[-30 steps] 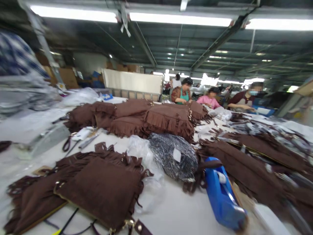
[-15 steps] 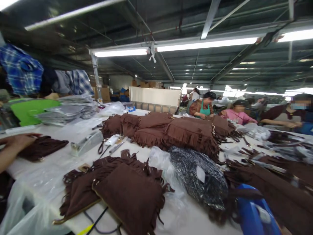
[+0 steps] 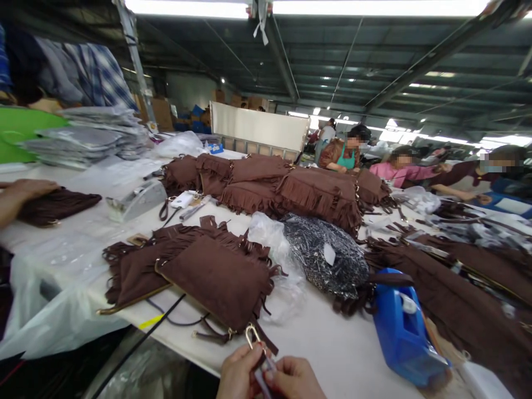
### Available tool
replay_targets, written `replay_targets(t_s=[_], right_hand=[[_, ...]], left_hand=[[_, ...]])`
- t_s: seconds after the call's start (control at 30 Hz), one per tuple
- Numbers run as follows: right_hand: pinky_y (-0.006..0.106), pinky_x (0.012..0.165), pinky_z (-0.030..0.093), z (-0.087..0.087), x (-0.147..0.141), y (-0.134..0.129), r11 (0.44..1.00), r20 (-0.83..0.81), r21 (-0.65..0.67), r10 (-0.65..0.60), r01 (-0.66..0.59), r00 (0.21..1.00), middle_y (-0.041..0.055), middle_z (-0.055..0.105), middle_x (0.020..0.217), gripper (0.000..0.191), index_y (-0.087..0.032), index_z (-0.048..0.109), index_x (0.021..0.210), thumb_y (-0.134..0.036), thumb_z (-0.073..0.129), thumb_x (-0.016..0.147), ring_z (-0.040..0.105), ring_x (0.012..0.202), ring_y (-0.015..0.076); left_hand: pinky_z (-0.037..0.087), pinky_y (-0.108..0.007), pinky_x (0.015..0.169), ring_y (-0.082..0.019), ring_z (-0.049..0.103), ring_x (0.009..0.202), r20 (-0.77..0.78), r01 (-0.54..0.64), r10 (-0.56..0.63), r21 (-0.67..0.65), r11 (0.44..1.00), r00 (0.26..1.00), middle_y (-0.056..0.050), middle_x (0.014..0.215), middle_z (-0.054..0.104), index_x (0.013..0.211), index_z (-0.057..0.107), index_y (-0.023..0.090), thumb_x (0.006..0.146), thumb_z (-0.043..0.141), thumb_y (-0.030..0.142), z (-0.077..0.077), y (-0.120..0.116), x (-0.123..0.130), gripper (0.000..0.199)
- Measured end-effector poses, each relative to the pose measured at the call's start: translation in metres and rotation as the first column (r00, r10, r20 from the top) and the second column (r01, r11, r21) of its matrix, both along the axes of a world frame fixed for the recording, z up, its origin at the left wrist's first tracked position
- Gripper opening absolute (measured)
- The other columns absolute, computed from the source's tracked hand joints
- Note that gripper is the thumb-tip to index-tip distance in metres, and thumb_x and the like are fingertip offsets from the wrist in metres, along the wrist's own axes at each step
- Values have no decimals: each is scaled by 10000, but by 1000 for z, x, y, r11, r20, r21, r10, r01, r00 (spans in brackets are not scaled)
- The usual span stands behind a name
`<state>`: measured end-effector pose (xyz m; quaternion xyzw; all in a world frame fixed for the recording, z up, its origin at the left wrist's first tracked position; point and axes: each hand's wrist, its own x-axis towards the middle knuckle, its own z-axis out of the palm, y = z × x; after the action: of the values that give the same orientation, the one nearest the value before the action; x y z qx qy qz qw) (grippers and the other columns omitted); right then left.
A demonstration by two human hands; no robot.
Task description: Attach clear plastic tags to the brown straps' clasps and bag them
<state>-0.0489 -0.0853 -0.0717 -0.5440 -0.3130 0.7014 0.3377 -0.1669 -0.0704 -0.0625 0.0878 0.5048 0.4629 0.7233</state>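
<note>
Gold clasp between both hands' fingers (pinched)

Pretty cramped table. Only real open strip is the bare white tabletop at the near edge, between the near brown fringed bag on the left and the blue tape dispenser on the right. Going farther, a crinkly plastic bag and the speckled bundle block things, with a fringed bag pile behind.

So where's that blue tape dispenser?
The blue tape dispenser lies on the table's lower right, beside the speckled bag.
</note>
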Motion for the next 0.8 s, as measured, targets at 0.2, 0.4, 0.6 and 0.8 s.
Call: replay_targets(t_s=[0.2, 0.4, 0.6, 0.8], right_hand=[[219, 467, 342, 11, -7, 5, 999, 17, -41, -6, 7, 1000, -5, 605, 462, 348, -175, 463, 616, -393, 707, 498, 519, 415, 108], [213, 424, 327, 14, -1, 5, 999, -48, -42, -22, 20, 999, -3, 597, 434, 350, -181, 450, 579, -398, 714, 501, 516, 390, 112], [220, 419, 356, 21, -14, 15, 995, -34, -59, -87, 85, 996, 8, 605, 437, 356, -171, 473, 598, -418, 711, 504, 506, 379, 105], [219, 431, 364, 27, -15, 18, 998, -28, -47, -43, 41, 999, 3, 605, 454, 327, -164, 482, 600, -381, 711, 513, 507, 391, 100]], left_hand=[[351, -208, 420, -105, 501, 411, 79, 76, -74, -14, 997, 994, -4, 462, 589, 594, 611, 111, 328, 823, 424, -5, 3, -8, 462], [468, -259, 565, -183, 652, 625, -10, -25, 24, -135, 991, 1000, -85, 657, 691, 754, 583, 121, 711, 638, 312, 19, 17, -15, 203], [417, -218, 455, -146, 617, 492, -66, -34, 26, -129, 991, 997, -73, 587, 676, 701, 570, 108, 785, 518, 188, 21, 22, -8, 127], [396, -230, 395, -169, 594, 422, -77, -92, 78, -206, 974, 994, -73, 526, 655, 694, 556, 111, 744, 604, 344, 29, 26, -4, 243]])
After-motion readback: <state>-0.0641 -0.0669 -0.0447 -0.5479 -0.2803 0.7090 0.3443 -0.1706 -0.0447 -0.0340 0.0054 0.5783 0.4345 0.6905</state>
